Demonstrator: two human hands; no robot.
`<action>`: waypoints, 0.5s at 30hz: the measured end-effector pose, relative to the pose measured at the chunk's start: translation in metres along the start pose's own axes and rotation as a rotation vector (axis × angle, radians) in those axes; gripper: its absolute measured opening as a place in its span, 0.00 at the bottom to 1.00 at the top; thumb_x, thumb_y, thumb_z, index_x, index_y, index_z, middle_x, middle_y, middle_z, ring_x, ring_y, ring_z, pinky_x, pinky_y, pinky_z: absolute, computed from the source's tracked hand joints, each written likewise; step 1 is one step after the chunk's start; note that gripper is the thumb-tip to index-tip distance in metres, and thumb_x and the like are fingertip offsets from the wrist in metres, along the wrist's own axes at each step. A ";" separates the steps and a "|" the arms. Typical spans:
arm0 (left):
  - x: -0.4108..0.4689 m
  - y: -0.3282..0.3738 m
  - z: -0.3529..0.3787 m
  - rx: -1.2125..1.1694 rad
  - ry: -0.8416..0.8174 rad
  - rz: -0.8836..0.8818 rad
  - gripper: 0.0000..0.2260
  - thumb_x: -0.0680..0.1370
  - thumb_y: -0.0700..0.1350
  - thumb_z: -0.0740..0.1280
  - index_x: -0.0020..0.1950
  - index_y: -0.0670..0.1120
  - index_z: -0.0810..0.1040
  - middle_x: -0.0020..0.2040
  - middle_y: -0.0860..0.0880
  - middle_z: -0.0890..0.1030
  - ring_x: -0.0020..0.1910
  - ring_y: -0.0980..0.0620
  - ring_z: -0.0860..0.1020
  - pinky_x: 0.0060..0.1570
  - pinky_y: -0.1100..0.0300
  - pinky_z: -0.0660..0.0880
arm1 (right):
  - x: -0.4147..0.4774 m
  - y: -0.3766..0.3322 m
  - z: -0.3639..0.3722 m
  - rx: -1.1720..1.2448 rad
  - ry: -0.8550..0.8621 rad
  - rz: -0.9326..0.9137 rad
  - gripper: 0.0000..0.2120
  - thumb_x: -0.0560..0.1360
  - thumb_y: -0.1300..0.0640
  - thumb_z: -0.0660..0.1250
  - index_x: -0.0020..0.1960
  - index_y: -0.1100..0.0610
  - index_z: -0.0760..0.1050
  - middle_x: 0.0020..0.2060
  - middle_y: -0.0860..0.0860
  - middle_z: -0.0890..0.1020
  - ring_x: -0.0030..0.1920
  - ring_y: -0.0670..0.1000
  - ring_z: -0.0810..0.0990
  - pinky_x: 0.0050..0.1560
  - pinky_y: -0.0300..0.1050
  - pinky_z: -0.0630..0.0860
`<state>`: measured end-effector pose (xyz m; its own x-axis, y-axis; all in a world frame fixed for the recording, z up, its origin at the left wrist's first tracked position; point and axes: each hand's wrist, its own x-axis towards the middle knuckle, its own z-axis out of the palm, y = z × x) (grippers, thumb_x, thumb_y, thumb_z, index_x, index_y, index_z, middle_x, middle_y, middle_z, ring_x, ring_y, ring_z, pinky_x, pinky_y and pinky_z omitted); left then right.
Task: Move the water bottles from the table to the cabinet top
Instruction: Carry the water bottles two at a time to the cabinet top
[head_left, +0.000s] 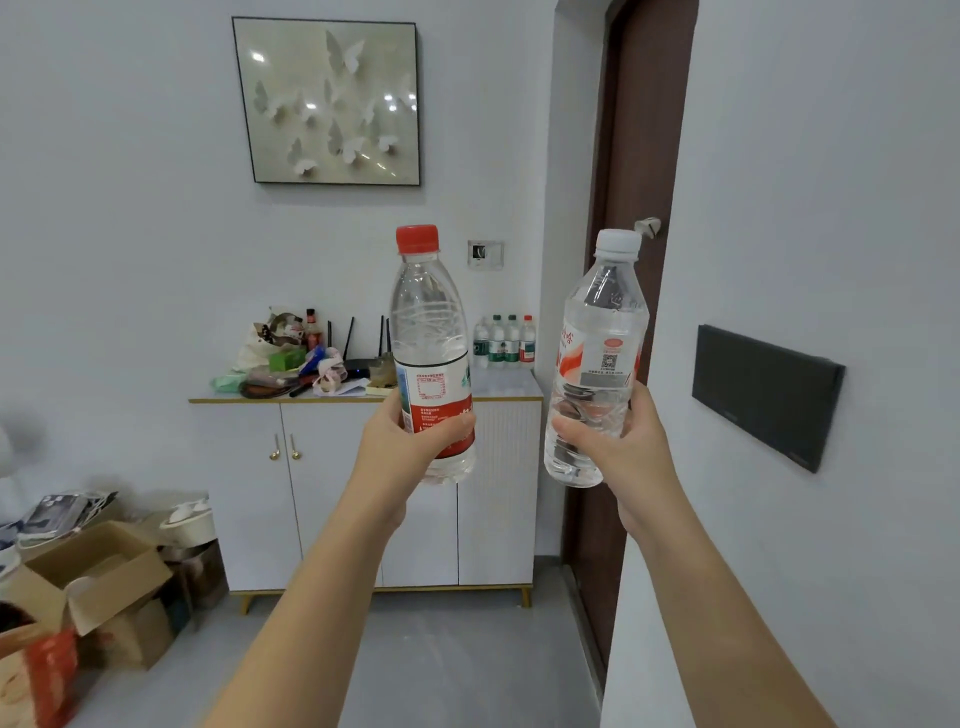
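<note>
My left hand (410, 441) grips a clear water bottle with a red cap and red label (430, 332), held upright in the air. In my right hand (618, 441) is a second clear bottle with a white cap (597, 332), tilted slightly to the right. Both are raised in front of a white cabinet (332, 488) that stands against the far wall. Several more water bottles (504, 342) stand in a row at the right end of the cabinet top (506, 385).
Bags, a router and small clutter (301, 358) cover the left half of the cabinet top. Open cardboard boxes (88, 587) sit on the floor at the left. A dark door (634, 312) stands right of the cabinet, and a wall with a black panel (763, 395) is close on my right.
</note>
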<state>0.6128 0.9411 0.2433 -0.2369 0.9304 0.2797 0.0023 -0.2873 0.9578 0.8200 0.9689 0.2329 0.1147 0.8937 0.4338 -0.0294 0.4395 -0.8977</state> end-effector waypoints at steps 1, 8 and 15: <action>0.011 -0.005 0.001 -0.002 -0.009 0.005 0.22 0.70 0.42 0.77 0.60 0.54 0.74 0.55 0.52 0.82 0.55 0.50 0.80 0.55 0.47 0.78 | 0.008 0.006 0.003 -0.001 0.000 -0.002 0.34 0.68 0.61 0.79 0.69 0.48 0.69 0.58 0.45 0.80 0.57 0.46 0.80 0.54 0.41 0.77; 0.124 -0.061 0.003 -0.028 -0.055 0.037 0.26 0.69 0.41 0.77 0.65 0.49 0.74 0.55 0.50 0.82 0.54 0.51 0.81 0.52 0.53 0.79 | 0.097 0.072 0.034 -0.036 0.021 0.014 0.35 0.67 0.62 0.79 0.69 0.49 0.69 0.57 0.46 0.81 0.57 0.47 0.81 0.58 0.46 0.78; 0.264 -0.105 0.006 -0.041 -0.164 0.015 0.23 0.69 0.39 0.77 0.59 0.53 0.75 0.52 0.51 0.83 0.51 0.53 0.82 0.43 0.64 0.78 | 0.210 0.130 0.082 -0.056 0.069 0.040 0.32 0.67 0.63 0.78 0.67 0.48 0.71 0.54 0.43 0.83 0.52 0.43 0.83 0.53 0.41 0.79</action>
<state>0.5563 1.2184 0.2171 -0.0753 0.9496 0.3044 -0.0355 -0.3076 0.9509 0.7589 1.2213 0.2132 0.1832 0.9013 0.3925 0.0199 0.3958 -0.9181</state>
